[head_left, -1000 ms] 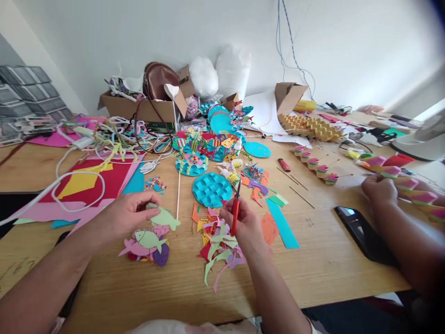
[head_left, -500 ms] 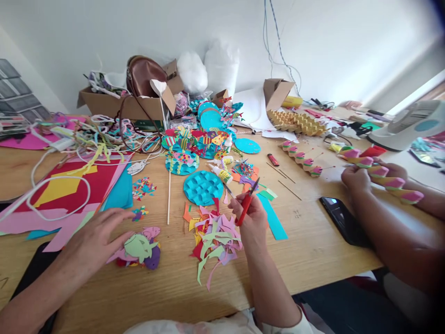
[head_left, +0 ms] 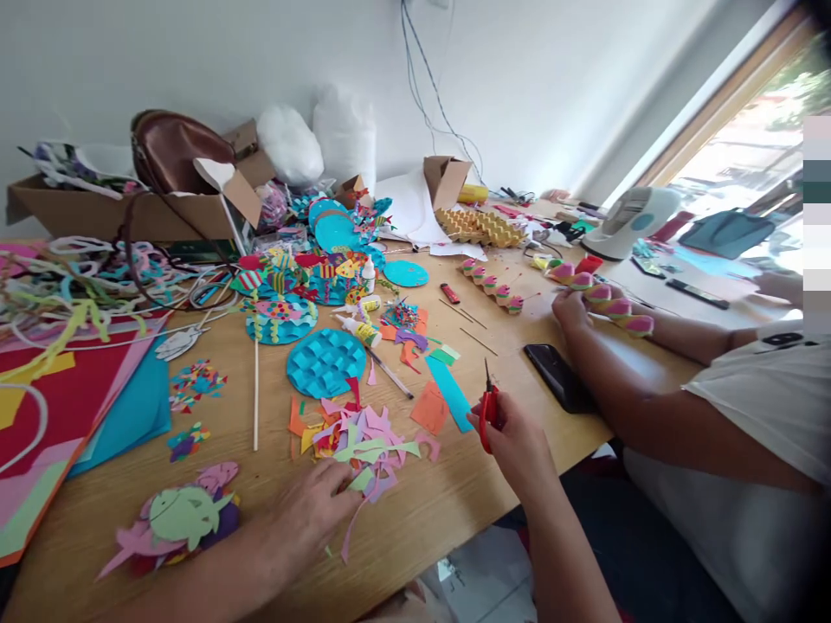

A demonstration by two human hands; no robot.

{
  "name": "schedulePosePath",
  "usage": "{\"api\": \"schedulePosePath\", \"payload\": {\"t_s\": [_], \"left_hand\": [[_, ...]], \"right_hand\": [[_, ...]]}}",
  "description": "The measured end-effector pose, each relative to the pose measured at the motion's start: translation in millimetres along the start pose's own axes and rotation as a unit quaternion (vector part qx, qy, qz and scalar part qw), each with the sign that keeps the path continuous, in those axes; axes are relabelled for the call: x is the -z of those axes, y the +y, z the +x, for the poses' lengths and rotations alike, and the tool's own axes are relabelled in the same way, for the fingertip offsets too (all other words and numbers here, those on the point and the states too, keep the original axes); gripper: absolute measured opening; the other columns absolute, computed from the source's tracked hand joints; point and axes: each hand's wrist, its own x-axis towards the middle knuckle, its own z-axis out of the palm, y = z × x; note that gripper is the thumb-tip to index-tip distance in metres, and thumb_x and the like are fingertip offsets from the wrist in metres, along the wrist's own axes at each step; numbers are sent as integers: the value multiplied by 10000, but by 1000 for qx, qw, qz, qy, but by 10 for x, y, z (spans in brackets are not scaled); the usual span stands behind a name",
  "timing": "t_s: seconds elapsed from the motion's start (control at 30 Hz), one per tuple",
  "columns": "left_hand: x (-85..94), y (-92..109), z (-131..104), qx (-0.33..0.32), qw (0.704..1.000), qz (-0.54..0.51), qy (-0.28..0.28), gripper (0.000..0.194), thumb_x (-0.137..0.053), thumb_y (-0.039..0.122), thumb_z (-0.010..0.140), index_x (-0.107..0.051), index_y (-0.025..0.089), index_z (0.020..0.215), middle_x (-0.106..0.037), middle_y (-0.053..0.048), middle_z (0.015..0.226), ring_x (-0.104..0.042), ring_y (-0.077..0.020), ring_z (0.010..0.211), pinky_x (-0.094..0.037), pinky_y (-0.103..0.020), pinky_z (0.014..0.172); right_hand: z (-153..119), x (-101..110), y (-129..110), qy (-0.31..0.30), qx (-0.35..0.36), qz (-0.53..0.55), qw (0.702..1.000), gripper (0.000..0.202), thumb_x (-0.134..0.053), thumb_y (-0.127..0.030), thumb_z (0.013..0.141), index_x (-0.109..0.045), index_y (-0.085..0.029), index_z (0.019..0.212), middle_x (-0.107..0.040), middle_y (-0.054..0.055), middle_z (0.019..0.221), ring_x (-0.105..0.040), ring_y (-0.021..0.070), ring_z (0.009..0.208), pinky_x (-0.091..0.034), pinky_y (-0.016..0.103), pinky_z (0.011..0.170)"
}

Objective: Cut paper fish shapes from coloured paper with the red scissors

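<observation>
My right hand (head_left: 518, 437) holds red-handled scissors (head_left: 489, 407), their blades close together and pointing away from me. They are above the table, near a blue paper strip (head_left: 450, 394). My left hand (head_left: 310, 512) is at the near edge of a pile of paper scraps (head_left: 373, 437), with thumb and fingers closed on a light green paper scrap (head_left: 362, 479). To its left lies a stack of cut paper fish (head_left: 185, 517), a light green one on top. Small coloured paper bits (head_left: 198, 381) lie behind the fish.
A blue woven paper disc (head_left: 326, 362), glue bottles (head_left: 359, 329) and a pen (head_left: 391, 374) are beyond the scraps. Coloured sheets (head_left: 123, 407) cover the left side. At right, another person's hands hold an egg-carton strip (head_left: 610, 305) beside a black phone (head_left: 558, 378).
My left hand has moved right from the paper fish to the scrap pile and closed on a green scrap. The scissors have shifted right with my right hand. The view has turned right.
</observation>
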Motion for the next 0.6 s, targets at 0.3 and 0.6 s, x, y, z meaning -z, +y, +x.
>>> {"api": "schedulePosePath", "payload": {"t_s": [0.3, 0.6], "left_hand": [[53, 39, 96, 29, 999, -27, -9, 310, -445, 54, 798, -645, 234, 951, -631, -49, 1067, -572, -198, 1010, -457, -320, 881], [377, 462, 630, 298, 738, -605, 23, 334, -540, 158, 761, -576, 131, 1092, -614, -109, 1072, -610, -191, 959, -479, -273, 777]], "right_hand": [[64, -81, -104, -36, 30, -69, 997, 213, -521, -251, 710, -543, -225, 920, -659, 19, 753, -608, 194, 653, -385, 256, 568], [192, -252, -217, -21, 19, -86, 996, 76, -536, -233, 689, -522, -215, 761, -620, 6, 654, -562, 180, 595, -351, 240, 535]]}}
